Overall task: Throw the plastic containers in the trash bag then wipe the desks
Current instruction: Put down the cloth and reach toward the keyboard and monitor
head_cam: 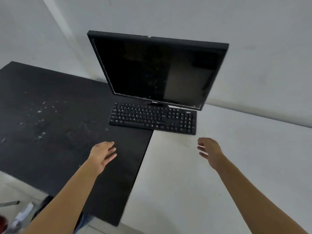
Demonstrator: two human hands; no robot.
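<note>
Two desks meet in front of me: a black desk (50, 125) on the left, speckled with white marks, and a white desk (236, 166) on the right. My left hand (103, 153) hovers over the black desk near its right edge, fingers apart and holding nothing. Over the white desk, my right hand (209, 151) is stretched forward, also empty with fingers spread. Both hands are just short of a black keyboard (152, 119). No plastic container and no cloth shows on either desk.
A black monitor (157, 70), screen off, stands behind the keyboard against the white wall, straddling the seam between the desks. At the bottom left, below the black desk's edge, lie blurred items (18, 217) on the floor.
</note>
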